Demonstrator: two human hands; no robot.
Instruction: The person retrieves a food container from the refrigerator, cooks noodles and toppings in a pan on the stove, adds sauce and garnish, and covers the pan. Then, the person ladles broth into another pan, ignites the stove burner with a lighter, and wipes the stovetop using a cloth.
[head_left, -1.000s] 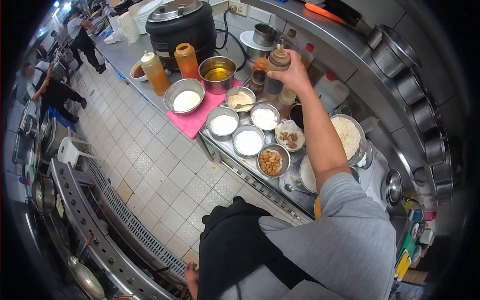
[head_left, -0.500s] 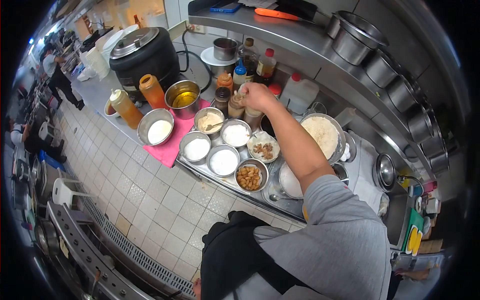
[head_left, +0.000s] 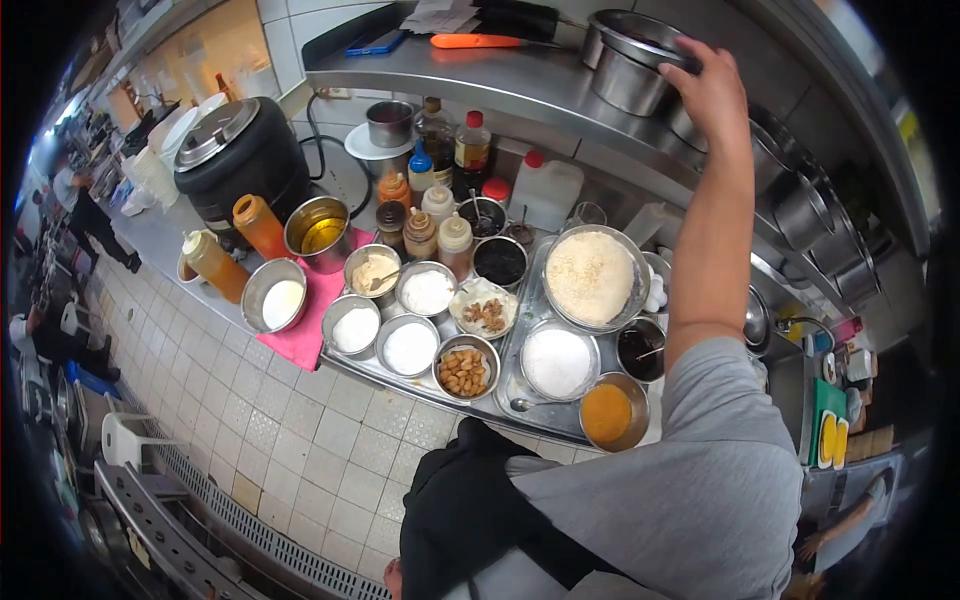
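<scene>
Metal bowl (head_left: 637, 43), shiny and round with a wide rim, sits on a deeper pot (head_left: 628, 85) up on the steel shelf (head_left: 520, 70). Its right edge meets the right hand (head_left: 718, 88) — thumb and fingers bend at the rim, but I cannot tell if they grip it. The left hand (head_left: 393, 577) is far below — too little shows to tell if it holds anything.
</scene>
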